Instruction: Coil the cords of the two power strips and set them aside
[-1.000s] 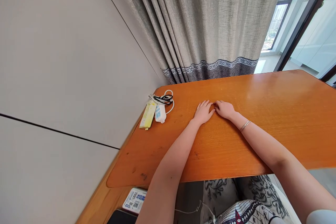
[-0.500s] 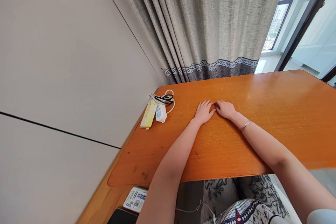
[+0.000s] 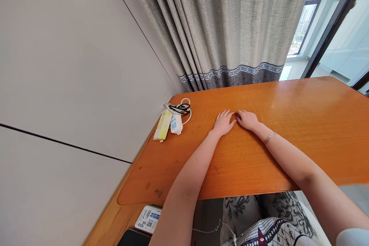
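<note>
My left hand (image 3: 223, 123) lies flat on the orange-brown wooden table (image 3: 288, 150), fingers stretched out and thumb pointing toward the other hand. Beside it, my right hand (image 3: 247, 119) rests on the tabletop with its fingers curled under. Its fingertips meet or nearly meet the left thumb and index finger. What the curled fingers hold, if anything, is hidden or too small to make out. A thin bracelet (image 3: 270, 137) circles the right wrist.
A yellowish power strip (image 3: 163, 125), a white power strip (image 3: 176, 124) and black and white cables (image 3: 181, 108) lie at the table's left. Grey curtains (image 3: 230, 27) hang behind. Below the left edge sit a white printed box (image 3: 148, 218) and a dark object (image 3: 135, 237).
</note>
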A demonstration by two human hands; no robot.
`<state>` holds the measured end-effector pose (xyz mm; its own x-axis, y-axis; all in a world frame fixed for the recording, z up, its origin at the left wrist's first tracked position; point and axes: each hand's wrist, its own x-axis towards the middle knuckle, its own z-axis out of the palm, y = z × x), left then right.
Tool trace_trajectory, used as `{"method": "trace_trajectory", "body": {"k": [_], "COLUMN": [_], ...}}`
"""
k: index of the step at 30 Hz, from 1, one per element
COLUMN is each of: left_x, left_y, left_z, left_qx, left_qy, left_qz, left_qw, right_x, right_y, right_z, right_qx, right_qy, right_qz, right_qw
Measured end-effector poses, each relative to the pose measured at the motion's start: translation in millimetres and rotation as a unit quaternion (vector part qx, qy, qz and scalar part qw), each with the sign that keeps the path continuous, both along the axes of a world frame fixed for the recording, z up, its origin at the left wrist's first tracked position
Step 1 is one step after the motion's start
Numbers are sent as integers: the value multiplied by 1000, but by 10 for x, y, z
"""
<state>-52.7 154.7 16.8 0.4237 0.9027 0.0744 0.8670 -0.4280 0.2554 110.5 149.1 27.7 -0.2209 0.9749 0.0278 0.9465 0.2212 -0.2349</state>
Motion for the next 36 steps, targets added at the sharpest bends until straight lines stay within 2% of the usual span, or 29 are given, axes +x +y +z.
{"method": "trace_trajectory", "body": {"k": [7,18,24,27,30,33,36], "left_x": [-7,13,-107,-315,-623,-948,-1191], "left_y": [14,-12,82,188,271,290,262], "left_z": [-26,17,86,215,374,491,521], "left_qx": [6,-5,7,57,110,168,181], "left_qy": [-3,-2,-78,-145,-172,-170,-163], "left_qz": [-2,0,8,72,174,307,446], "left_qw": [1000,1000,997,985,963,921,861], "right_x": [1,2,13,17,18,15,13], "right_y": [-2,-7,-16,-19,-19,-18,-18], "right_z": [-6,2,24,41,48,43,33], "right_qx": [0,-1,-5,-10,-13,-13,-11], "right_qy": [1,4,5,5,6,7,8], "right_qz": [-3,-1,1,4,5,6,6], "right_qw": [1000,1000,1000,1000,1000,1000,1000]}}
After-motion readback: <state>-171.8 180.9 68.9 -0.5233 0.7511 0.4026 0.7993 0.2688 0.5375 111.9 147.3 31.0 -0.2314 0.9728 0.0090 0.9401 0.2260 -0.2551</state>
